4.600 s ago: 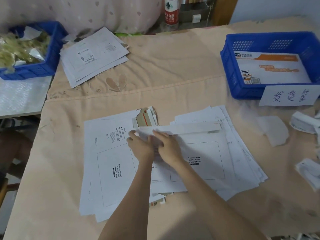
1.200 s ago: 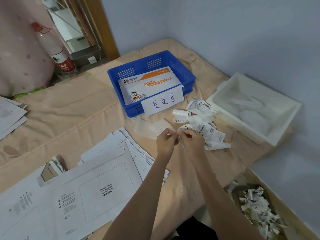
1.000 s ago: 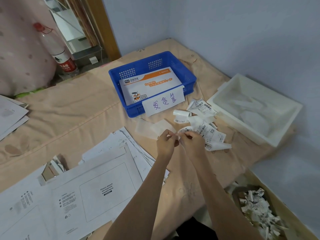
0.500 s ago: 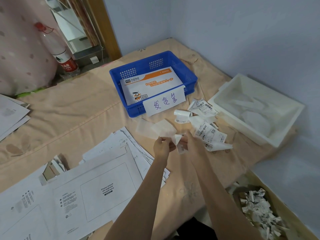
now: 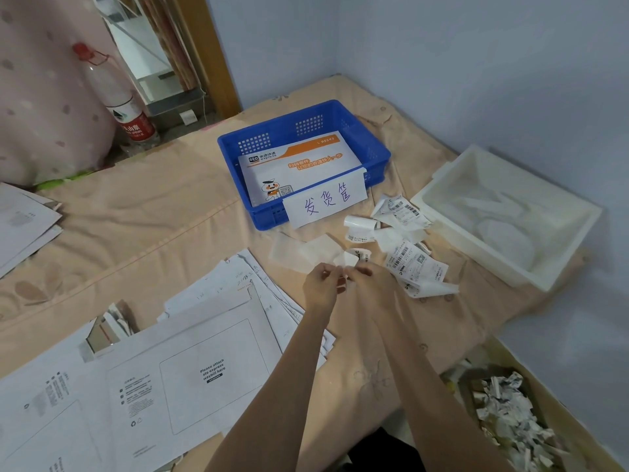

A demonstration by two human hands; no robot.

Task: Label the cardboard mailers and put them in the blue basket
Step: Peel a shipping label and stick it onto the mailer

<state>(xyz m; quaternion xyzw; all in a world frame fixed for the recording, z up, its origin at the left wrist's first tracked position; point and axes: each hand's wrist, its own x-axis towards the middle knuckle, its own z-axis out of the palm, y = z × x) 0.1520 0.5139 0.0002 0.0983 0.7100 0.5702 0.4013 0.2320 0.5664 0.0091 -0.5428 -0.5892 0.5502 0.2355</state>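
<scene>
Head view, going left to right: a stack of mailers (image 5: 23,223) sits at the left edge, probably parked out of the way. Lower left is the working pile, with the top mailer (image 5: 190,373) face up so its printed waybill box is showing, which looks like where a label is meant to go.

Middle of the frame, both hands meet just above the cloth. The left hand (image 5: 320,284) and right hand (image 5: 369,279) are each pinching a small label (image 5: 347,260) between fingertips, close together, and my guess is they're peeling it off its backing. Can't really tell how far the peel has got, it's too small. A couple of translucent backing sheets (image 5: 299,250) lie just beyond the hands.

Upper middle is the basket (image 5: 377,155) with one mailer already lying flat inside, and a handwritten sign (image 5: 326,199) hangs on its front wall. Right of the hands is a loose heap of curled labels (image 5: 405,247), kept within easy reach. Further right there's a white tray (image 5: 510,267) holding more backing sheets, and bottom right a box of scraps (image 5: 510,413).
</scene>
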